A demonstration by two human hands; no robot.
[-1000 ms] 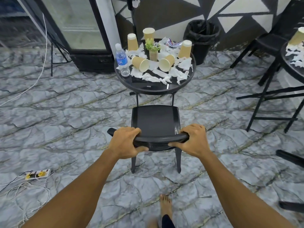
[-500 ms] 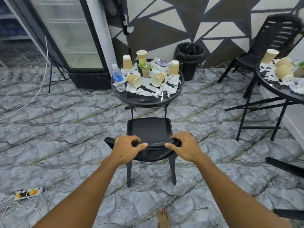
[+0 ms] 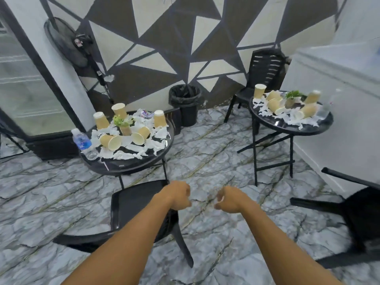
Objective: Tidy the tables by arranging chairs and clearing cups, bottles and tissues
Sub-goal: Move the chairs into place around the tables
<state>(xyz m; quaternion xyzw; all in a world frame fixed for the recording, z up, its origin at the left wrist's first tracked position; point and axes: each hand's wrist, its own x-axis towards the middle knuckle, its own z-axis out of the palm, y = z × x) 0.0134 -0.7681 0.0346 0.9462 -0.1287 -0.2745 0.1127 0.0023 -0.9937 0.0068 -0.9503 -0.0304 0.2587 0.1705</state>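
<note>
A black plastic chair stands in front of the left round black table. That table carries several tan paper cups, crumpled white tissues, a water bottle with a blue label and a small potted plant. My left hand hovers by the chair's right edge with its fingers curled and nothing in it. My right hand is over the floor just right of it, also curled and holding nothing. A second round table at the right holds more cups and tissues.
A black bin with a liner stands by the wall between the tables. Behind the right table is another black chair. A further black chair lies at the right edge. At the left are a standing fan and a glass-door fridge.
Both hands have let go of the chair's backrest and pulled in to curled fists. The view has swung right, so the second table shows fully.
</note>
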